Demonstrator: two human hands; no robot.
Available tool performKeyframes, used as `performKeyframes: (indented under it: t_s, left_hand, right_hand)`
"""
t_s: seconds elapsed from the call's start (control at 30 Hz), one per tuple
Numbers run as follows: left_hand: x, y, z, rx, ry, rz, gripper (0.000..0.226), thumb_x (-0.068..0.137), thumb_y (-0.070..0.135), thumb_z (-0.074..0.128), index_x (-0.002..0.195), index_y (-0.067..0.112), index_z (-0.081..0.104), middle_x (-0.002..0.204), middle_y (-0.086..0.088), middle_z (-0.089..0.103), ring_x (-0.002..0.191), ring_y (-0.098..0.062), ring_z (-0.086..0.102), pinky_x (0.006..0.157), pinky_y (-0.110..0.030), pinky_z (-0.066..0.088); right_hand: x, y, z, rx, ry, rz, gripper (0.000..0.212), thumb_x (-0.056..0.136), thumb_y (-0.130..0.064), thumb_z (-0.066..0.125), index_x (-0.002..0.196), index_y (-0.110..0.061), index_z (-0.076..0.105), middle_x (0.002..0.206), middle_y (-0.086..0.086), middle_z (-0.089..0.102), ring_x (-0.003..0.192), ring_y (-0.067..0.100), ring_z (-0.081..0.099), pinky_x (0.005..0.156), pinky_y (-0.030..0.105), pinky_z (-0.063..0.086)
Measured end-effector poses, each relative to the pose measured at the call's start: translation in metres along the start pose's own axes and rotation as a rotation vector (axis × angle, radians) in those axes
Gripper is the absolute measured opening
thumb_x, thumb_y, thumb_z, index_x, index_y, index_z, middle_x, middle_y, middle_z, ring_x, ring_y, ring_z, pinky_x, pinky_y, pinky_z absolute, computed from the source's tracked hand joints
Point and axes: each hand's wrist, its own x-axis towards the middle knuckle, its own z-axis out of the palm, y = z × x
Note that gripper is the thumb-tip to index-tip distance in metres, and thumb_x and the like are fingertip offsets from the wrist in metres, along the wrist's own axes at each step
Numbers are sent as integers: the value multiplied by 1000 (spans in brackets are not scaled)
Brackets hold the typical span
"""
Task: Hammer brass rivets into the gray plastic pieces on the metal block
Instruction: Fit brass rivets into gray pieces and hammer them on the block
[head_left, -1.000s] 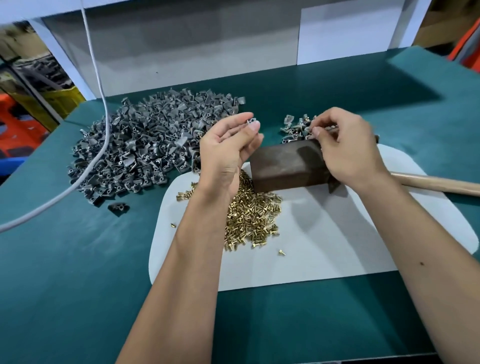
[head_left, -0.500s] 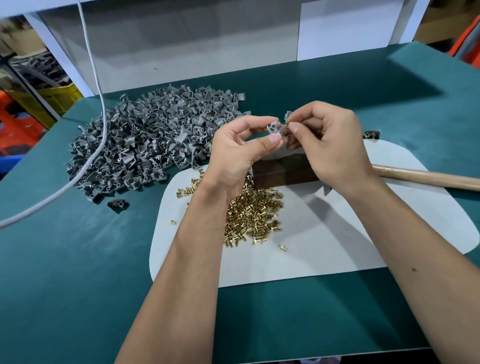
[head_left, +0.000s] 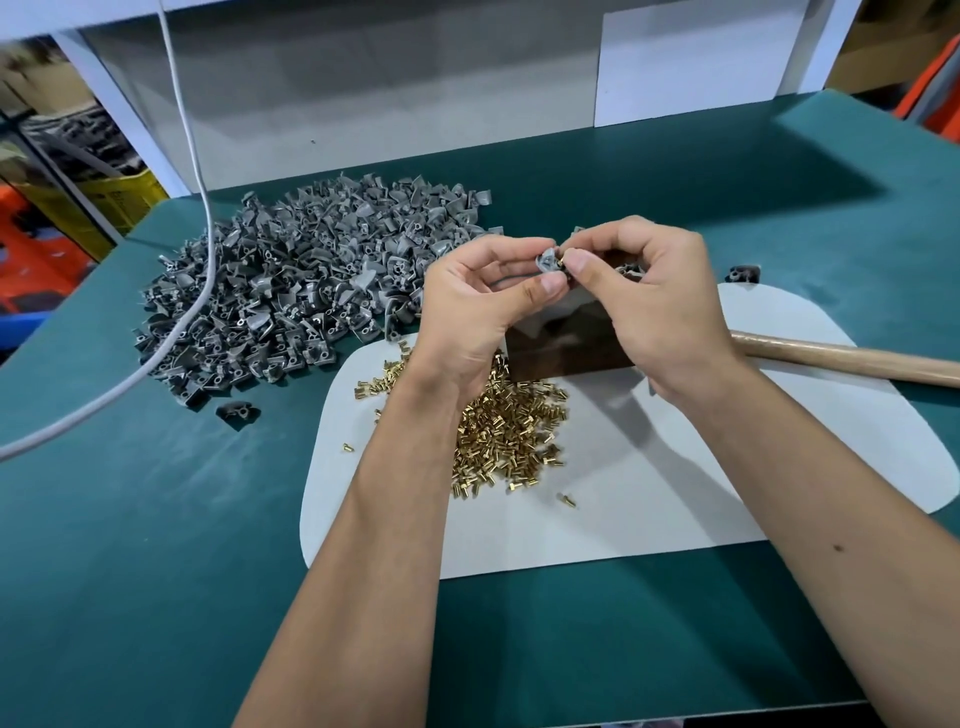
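Since a second ago the two hands have come together above the metal block (head_left: 566, 348), where before they were apart with the right one down on it. The left hand (head_left: 470, 317) pinches a gray plastic piece (head_left: 546, 258) between thumb and forefinger; the right hand (head_left: 654, 306) pinches a brass rivet (head_left: 561, 258) against that piece, fingers curled. Below the left wrist lies the heap of brass rivets (head_left: 498, 431) on a white mat (head_left: 675, 499), touching the block's near side. A wooden handle (head_left: 852, 358) runs off to the right. The big pile of gray pieces (head_left: 291, 291) sits to the left on the green table (head_left: 130, 571), a white cable (head_left: 202, 249) trailing over it.
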Motion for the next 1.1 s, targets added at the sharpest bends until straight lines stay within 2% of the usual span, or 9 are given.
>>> performKeyframes:
  t_s: [0.2,0.37,0.43,0.57,0.7,0.8,0.87,0.97,1.1]
  left_hand:
    - [1,-1,-3,100,45,39,32,70,-10,83,98,2,73,94,-20,75,88,-26,73,82,-38,63]
    - [1,3,-2,217,42,86,32,68,-15,83,92,4,74,86,-8,79,80,-19,75,79,-30,62]
    - [1,5,-2,253,33,89,31,68,-17,83,88,5,74,82,-6,78,76,-17,75,76,-30,62]
    - [-1,7,-1,270,27,67,30,68,-17,83,84,6,74,77,-8,77,73,-21,75,75,-40,65]
    - [-2,5,2,259,37,47,28,68,-19,83,82,3,74,77,-15,76,72,-25,75,71,-37,65]
    - [-1,4,4,264,50,74,29,68,-17,84,82,6,75,73,-7,76,70,-20,75,68,-33,64]
    - [0,3,4,270,54,100,29,67,-15,85,82,8,75,72,-3,76,68,-15,74,65,-26,62]
    - [1,1,1,202,49,105,29,68,-14,84,87,6,75,79,-8,78,73,-19,75,72,-32,64]
    - [2,0,-8,96,22,72,26,72,-12,82,91,5,77,87,-15,78,78,-23,76,73,-31,63]
  right_hand:
    - [0,0,-4,-169,-26,-126,6,90,-13,74,93,-16,78,91,-3,74,90,10,68,83,24,54]
    - [1,-2,-5,-267,-48,-135,6,90,-12,73,92,-15,77,85,-7,73,82,9,67,80,25,54]
    - [1,-2,-4,-309,-56,-140,5,89,-13,73,91,-16,77,82,-8,71,78,8,65,77,18,51]
    - [0,-4,-3,-375,-57,-145,6,88,-12,73,91,-15,77,79,-9,68,75,7,61,71,6,42]
    - [-1,-5,-2,-419,-58,-141,7,87,-9,73,91,-11,78,80,-5,69,76,10,61,71,13,42]
    - [-1,-6,-1,-377,-37,-120,7,89,-9,71,91,-12,77,82,-5,69,75,9,61,71,10,44]
    - [-1,-5,-1,-363,-32,-125,7,89,-9,71,91,-12,77,82,-4,71,75,9,62,72,14,46]
    - [-3,-5,0,-302,-23,-156,8,91,-11,70,92,-12,77,84,-4,73,79,10,67,76,21,51]
    - [-2,-5,-3,-267,-50,-258,11,93,-10,69,97,-11,78,91,-1,75,89,12,69,84,29,55]
